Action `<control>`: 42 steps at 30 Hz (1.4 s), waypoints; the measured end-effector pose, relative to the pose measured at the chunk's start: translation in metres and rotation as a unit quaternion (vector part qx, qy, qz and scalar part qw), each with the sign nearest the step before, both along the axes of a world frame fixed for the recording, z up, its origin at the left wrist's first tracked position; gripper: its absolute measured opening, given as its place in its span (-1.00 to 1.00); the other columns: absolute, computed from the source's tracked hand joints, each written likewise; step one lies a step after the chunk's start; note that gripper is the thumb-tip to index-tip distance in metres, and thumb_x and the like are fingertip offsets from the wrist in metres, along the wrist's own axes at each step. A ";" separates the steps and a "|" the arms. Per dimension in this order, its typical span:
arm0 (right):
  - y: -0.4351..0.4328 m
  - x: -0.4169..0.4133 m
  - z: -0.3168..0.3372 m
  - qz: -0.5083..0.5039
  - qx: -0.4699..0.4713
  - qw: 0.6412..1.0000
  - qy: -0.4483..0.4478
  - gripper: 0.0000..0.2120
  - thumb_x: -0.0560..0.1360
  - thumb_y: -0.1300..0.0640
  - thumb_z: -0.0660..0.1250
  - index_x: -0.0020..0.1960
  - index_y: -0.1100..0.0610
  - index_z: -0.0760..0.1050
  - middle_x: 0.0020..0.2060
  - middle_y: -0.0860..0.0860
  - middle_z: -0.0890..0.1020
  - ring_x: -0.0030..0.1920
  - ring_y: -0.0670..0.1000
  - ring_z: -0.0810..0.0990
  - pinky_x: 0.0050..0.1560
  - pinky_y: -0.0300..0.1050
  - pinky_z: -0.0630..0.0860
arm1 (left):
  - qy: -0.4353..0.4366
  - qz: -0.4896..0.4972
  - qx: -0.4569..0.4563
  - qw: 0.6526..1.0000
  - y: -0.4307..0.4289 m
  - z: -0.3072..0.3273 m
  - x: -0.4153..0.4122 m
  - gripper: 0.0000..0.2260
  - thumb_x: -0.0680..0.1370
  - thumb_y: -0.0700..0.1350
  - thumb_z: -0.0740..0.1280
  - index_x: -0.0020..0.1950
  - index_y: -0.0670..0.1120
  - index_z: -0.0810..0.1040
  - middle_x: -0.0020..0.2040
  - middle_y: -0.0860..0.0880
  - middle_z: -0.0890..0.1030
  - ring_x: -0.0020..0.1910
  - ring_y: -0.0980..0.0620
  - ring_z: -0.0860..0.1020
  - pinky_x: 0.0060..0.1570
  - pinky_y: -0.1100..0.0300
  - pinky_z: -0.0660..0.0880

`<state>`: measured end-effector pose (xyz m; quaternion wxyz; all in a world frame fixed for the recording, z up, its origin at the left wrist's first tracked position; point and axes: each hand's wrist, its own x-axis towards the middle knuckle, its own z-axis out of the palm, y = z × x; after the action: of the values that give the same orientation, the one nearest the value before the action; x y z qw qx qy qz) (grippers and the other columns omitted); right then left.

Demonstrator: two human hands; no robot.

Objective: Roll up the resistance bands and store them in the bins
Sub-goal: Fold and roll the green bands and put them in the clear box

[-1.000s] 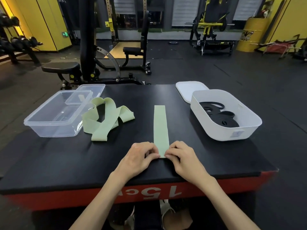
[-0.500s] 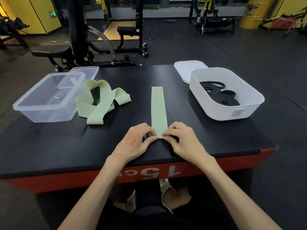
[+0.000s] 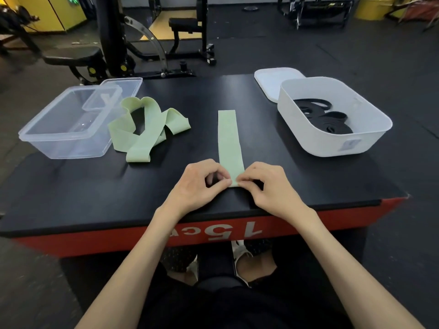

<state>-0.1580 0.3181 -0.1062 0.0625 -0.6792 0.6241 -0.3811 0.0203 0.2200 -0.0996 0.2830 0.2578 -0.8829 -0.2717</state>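
Note:
A flat green resistance band [image 3: 228, 138] lies straight on the black platform [image 3: 71, 198], pointing away from me. My left hand [image 3: 197, 186] and my right hand [image 3: 268, 186] pinch its near end from either side, fingertips curled on the band's edge. A loose heap of green bands [image 3: 145, 129] lies to the left. A clear plastic bin [image 3: 69, 124] stands at the far left, with nothing visible inside. A white bin [image 3: 332, 143] at the right holds rolled black bands [image 3: 325, 119].
A clear lid [image 3: 123, 87] leans behind the clear bin and a white lid [image 3: 273, 81] lies behind the white bin. The platform's red front edge [image 3: 213, 231] is close to my knees. Gym machines stand on the dark floor beyond.
The camera has tilted down and closer. Both hands stay at the band's near end, and their fingertips have closed in tighter on its edge.

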 end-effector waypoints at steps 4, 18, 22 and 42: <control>0.001 0.001 0.002 0.001 -0.005 1.000 -0.004 -0.92 0.44 0.28 0.41 -0.15 0.13 0.62 -0.26 -0.05 0.61 -0.22 -0.08 0.55 -0.12 -0.22 0.47 | 0.000 0.002 0.007 1.000 0.000 0.002 0.001 -0.95 0.46 -0.14 0.48 -0.17 -0.02 0.64 -0.27 0.09 0.57 -0.35 0.07 0.42 -0.27 0.44 0.31; 0.005 -0.002 -0.003 -0.005 -0.009 1.000 0.023 -0.88 0.44 0.15 0.46 -0.03 0.12 0.68 -0.16 -0.06 0.56 -0.12 -0.08 0.52 -0.09 -0.24 0.43 | -0.006 -0.013 -0.047 0.999 -0.001 -0.005 0.001 -0.95 0.50 -0.10 0.44 -0.08 -0.04 0.69 -0.16 0.08 0.59 -0.26 0.08 0.52 -0.21 0.37 0.41; 0.001 -0.001 -0.006 -0.014 -0.016 0.999 0.025 -0.91 0.45 0.21 0.45 -0.06 0.12 0.69 -0.19 -0.06 0.57 -0.16 -0.09 0.51 -0.12 -0.26 0.41 | -0.011 -0.006 -0.066 0.998 0.000 -0.006 -0.001 -0.92 0.52 -0.08 0.43 -0.08 -0.05 0.70 -0.15 0.07 0.58 -0.26 0.13 0.52 -0.20 0.43 0.37; 0.003 0.001 -0.005 -0.014 -0.035 0.998 0.054 -0.90 0.44 0.29 0.44 -0.07 0.17 0.68 -0.22 0.00 0.57 -0.22 -0.05 0.52 -0.21 -0.23 0.46 | -0.005 -0.014 -0.067 0.998 -0.002 -0.008 0.000 -0.96 0.49 -0.14 0.45 -0.11 -0.10 0.63 -0.20 0.06 0.57 -0.27 0.30 0.45 -0.17 0.50 0.34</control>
<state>-0.1570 0.3213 -0.1114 -0.0003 -0.6917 0.6224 -0.3663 0.0199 0.2182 -0.1074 0.2914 0.2269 -0.9043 -0.2142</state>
